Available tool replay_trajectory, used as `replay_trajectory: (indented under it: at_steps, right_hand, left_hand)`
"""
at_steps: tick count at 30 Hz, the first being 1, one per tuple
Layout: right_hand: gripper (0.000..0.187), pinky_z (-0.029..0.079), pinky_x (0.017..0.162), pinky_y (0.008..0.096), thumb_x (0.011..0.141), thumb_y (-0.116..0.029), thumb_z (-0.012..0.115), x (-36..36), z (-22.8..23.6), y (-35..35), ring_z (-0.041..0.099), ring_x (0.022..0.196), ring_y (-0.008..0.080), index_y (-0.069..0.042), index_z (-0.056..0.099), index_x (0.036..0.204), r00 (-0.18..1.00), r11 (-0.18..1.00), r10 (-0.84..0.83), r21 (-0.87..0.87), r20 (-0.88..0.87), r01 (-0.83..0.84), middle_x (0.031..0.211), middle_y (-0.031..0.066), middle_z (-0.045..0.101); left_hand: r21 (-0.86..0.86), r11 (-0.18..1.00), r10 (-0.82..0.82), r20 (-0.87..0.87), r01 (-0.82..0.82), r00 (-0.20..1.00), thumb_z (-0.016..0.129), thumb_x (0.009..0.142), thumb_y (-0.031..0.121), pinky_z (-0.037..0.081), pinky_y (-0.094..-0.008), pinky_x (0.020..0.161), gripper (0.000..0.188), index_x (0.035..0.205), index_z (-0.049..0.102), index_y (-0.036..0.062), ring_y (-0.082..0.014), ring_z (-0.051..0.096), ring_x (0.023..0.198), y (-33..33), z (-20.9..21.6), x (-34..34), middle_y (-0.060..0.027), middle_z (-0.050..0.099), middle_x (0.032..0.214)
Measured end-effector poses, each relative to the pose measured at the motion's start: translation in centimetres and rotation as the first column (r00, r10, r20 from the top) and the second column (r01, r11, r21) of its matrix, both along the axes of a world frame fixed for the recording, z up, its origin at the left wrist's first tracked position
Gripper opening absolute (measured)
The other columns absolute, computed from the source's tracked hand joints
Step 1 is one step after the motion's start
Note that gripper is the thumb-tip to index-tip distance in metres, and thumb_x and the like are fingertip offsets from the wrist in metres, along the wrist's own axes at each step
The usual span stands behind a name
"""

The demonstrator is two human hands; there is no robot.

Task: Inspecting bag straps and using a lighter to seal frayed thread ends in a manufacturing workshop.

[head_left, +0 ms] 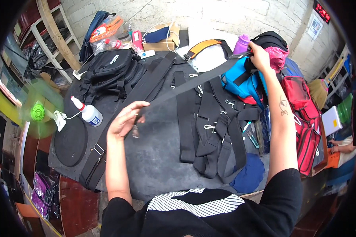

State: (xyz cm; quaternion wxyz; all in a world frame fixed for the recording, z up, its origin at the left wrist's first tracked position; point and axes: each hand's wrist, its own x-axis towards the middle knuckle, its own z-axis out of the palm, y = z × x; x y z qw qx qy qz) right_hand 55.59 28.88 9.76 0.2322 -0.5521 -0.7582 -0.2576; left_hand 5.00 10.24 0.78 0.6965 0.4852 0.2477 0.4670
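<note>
A black webbing strap [194, 84] stretches slantwise above the table between my hands. My left hand [125, 119] is closed on its lower end, and a small metal clip [135, 131] dangles below those fingers, slightly blurred. Up at the right, my right hand [260, 57] pinches the other end close to a buckle [236, 56]. Beneath the strap lies a pile of black straps [209, 142] with several metal snap hooks [210, 126]. More long black straps [156, 77] lie left of the pile, and one with a metal ring [99, 149] runs along the table's left side.
A black backpack [110, 67], a white glue bottle [89, 112] and a whirling green fan [38, 111] are at left. Blue [237, 77] and red bags [304, 130], a purple bottle [241, 44], thread snips [252, 139] and navy cloth [248, 173] are right. A co-worker's hand [336, 147] shows far right.
</note>
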Motion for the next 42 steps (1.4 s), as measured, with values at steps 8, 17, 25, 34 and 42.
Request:
replay_trajectory:
  at_steps: [8, 17, 25, 34, 42]
  right_hand:
    - [0.074, 0.047, 0.077, 0.0468, 0.071, -0.001, 0.058, -6.8, -8.6, -4.1, 0.05, 0.097, 0.0414, -0.012, 0.026, 0.138, 0.903, 0.991, -0.13, -0.052, -0.41, 0.119, 0.118, 0.0268, 0.039]
    - [0.016, 0.035, 0.054, 0.0202, 0.089, -0.019, 0.057, -16.8, -15.9, -14.3, 0.041, 0.061, 0.0045, -0.007, 0.047, 0.093, -0.033, 0.785, -0.107, -0.064, -0.994, -0.616, 0.071, -0.0026, 0.048]
    - [0.026, 0.044, 0.061, 0.0371, 0.081, -0.022, 0.061, -17.3, -14.3, -12.6, 0.055, 0.064, 0.0263, -0.004, 0.043, 0.089, 0.496, 0.978, -0.167, -0.206, -0.852, -0.025, 0.072, 0.011, 0.054]
    - [0.03, 0.045, 0.06, 0.0466, 0.073, -0.019, 0.062, -17.0, -13.3, -11.9, 0.056, 0.067, 0.0358, -0.003, 0.042, 0.089, 0.575, 0.981, -0.192, -0.133, -0.795, 0.144, 0.09, 0.014, 0.045]
    - [0.032, 0.046, 0.061, 0.0458, 0.072, -0.021, 0.064, -17.3, -13.3, -11.5, 0.056, 0.07, 0.0351, -0.003, 0.043, 0.089, 0.599, 0.982, -0.19, -0.165, -0.778, 0.096, 0.095, 0.0134, 0.044]
  left_hand:
    - [-0.306, 0.951, 0.098, 0.171, -0.042, 0.98, 0.062, 0.079, -0.004, 0.049, -0.0285, 0.082, 0.039, 0.116, 0.052, -0.0022, -0.017, 0.061, 0.094, 5.5, -7.4, 9.4, -0.0083, 0.061, 0.105]
    - [-0.244, 0.969, 0.108, 0.27, -0.04, 0.957, 0.055, 0.091, 0.023, 0.051, -0.0286, 0.071, 0.017, 0.091, 0.058, 0.0062, -0.0159, 0.064, 0.079, 10.0, -6.2, 19.2, -0.0063, 0.065, 0.084]
    - [0.165, 0.951, 0.255, 0.052, -0.26, 0.966, 0.042, 0.097, 0.029, 0.047, -0.0256, 0.076, 0.024, 0.096, 0.052, 0.0071, -0.0128, 0.061, 0.082, 13.7, -8.6, 23.3, -0.0071, 0.064, 0.089]
    - [0.074, 0.962, 0.255, 0.093, -0.262, 0.962, 0.013, 0.093, 0.06, 0.039, -0.0283, 0.087, 0.067, 0.109, 0.049, 0.0066, -0.0157, 0.055, 0.093, 11.8, -6.5, 25.0, -0.0082, 0.062, 0.099]
    - [0.034, 0.975, 0.207, 0.202, -0.218, 0.957, 0.016, 0.092, 0.063, 0.037, -0.0276, 0.086, 0.07, 0.109, 0.049, 0.0042, -0.016, 0.052, 0.094, 12.0, -7.5, 26.4, -0.0091, 0.058, 0.103]
